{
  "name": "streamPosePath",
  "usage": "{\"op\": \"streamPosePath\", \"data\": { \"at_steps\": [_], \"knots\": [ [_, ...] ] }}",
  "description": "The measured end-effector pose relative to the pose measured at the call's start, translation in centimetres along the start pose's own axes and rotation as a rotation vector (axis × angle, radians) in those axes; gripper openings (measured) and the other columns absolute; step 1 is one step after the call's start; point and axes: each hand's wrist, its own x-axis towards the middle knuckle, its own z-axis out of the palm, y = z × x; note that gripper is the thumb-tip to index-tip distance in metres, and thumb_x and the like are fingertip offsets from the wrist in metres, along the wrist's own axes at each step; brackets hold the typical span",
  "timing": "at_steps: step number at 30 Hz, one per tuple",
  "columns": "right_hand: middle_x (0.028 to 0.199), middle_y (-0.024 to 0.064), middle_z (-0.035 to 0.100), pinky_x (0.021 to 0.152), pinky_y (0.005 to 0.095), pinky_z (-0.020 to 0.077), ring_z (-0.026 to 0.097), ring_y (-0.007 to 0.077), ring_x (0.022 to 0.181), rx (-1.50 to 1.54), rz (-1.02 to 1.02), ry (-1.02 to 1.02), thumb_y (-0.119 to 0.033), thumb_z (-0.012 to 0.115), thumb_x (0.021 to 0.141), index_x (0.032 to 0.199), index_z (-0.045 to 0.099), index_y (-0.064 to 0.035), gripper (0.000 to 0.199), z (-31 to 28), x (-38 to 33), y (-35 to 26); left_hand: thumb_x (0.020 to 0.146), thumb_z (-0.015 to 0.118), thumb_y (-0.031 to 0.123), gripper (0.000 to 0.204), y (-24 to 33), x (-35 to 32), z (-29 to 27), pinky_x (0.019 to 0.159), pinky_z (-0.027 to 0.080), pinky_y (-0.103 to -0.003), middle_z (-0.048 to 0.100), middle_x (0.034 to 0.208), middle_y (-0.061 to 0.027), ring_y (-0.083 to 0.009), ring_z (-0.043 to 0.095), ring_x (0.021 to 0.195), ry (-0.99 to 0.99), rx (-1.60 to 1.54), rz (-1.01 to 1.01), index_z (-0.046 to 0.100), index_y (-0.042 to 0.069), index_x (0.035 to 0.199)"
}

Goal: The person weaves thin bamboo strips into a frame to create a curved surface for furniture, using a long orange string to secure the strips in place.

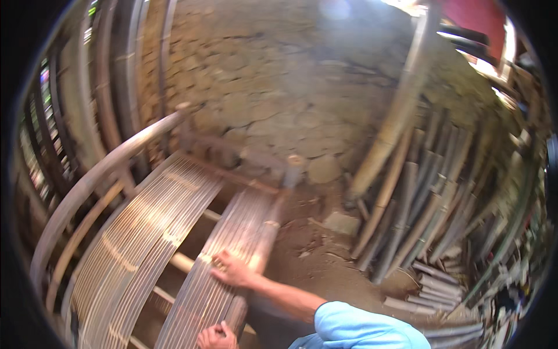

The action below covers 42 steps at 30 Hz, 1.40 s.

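slat panels left, stone wall behind, bamboo poles right

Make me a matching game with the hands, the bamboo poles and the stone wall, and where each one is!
Things:
1. right hand
2. left hand
3. bamboo poles
4. stone wall

Places:
A. leaning at the right
B. flat on the slat panel
C. behind the frame, at the top
D. fist at the bottom edge

Pairs: 1-B, 2-D, 3-A, 4-C
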Motion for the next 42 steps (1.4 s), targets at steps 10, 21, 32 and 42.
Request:
{"op": "streamPosePath", "data": {
  "at_steps": [10,21,32,42],
  "knots": [
    [0.095,0.0127,0.063,0.068,0.0399,0.056,0.067,0.0261,0.077,-0.054,-0.01,0.031,-0.022,0.077,0.091,0.105,0.069,-0.0088,0.021,-1.0,0.7,0.0,0.096,0.072,0.017,0.016,-3.2,-2.9,1.5,0.073,0.05,-0.037,0.061,0.071,-0.0061,-0.0214,0.065,0.076,-0.041,-0.424,-0.479,0.062,0.007,0.088],
    [0.081,0.0118,0.068,0.071,0.0372,0.0534,0.065,0.0258,0.076,0.109,-0.209,-0.145,-0.019,0.077,0.087,0.091,0.075,-0.0033,0.017,1.7,5.9,-3.4,0.105,0.062,0.02,0.025,-7.7,-5.3,-17.2,0.056,0.039,-0.024,0.056,0.065,0.0032,-0.0066,0.05,0.058,-0.077,-0.682,-0.979,0.071,0.006,0.087],
    [0.107,0.0179,0.077,0.09,0.0457,0.0585,0.073,0.0365,0.102,-0.133,-0.224,-0.851,-0.024,0.07,0.088,0.111,0.08,-0.0145,0.027,11.4,12.2,-6.5,0.101,0.062,0.011,0.026,-15.4,10.2,-18.6,0.054,0.037,-0.013,0.07,0.099,-0.001,-0.0026,0.044,0.059,0.15,-0.962,-0.738,0.07,0.003,0.125],
    [0.113,0.0193,0.075,0.093,0.0421,0.0563,0.072,0.037,0.105,-0.242,-0.04,-1.032,-0.025,0.071,0.084,0.121,0.077,-0.0179,0.038,14.3,11.2,-7.9,0.08,0.066,0.005,0.026,-16.8,13.9,8.5,0.08,0.059,-0.04,0.075,0.092,-0.0278,-0.0343,0.077,0.089,-0.563,-0.013,-0.81,0.079,0.0,0.102]
  ]
}}
